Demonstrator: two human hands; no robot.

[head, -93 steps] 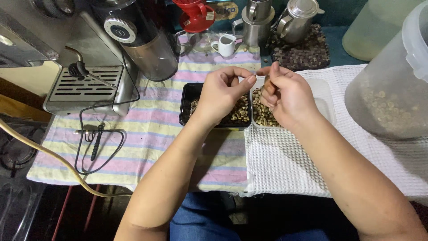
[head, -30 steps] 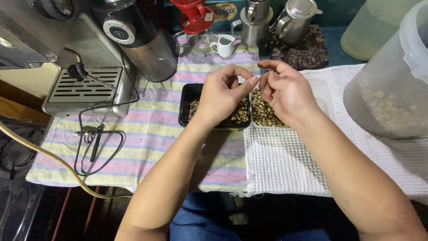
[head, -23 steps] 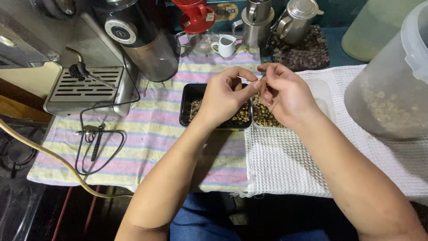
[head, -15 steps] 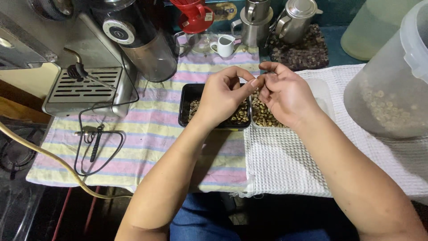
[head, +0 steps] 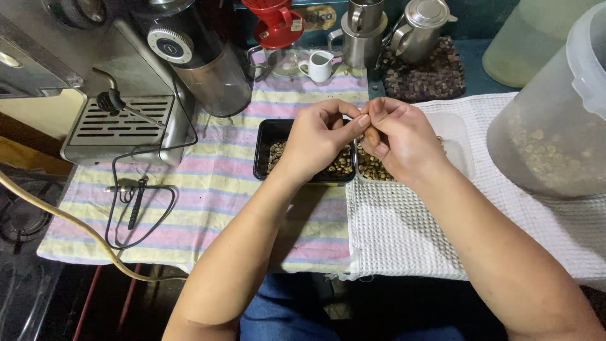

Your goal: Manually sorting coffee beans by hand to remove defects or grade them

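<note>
My left hand (head: 319, 139) and my right hand (head: 399, 139) meet fingertip to fingertip above two small trays of pale green beans. Both pinch something tiny between thumb and fingers; it looks like a single bean, mostly hidden by the fingers. Under my left hand lies a black tray (head: 267, 146) holding beans. A clear tray (head: 459, 144) with more beans (head: 372, 169) sits under my right hand on a white waffle cloth (head: 404, 233).
An espresso machine (head: 113, 120) and grinder (head: 202, 63) stand at the back left, with a loose cable (head: 136, 208) on the striped cloth (head: 208, 189). A red dripper (head: 274, 22), a white jug (head: 317, 65) and metal pots (head: 420, 28) line the back. At the right is a big translucent bean container (head: 555, 126).
The hands stay together over the trays, with only small finger movements. My right hand has curled closer against the left fingertips.
</note>
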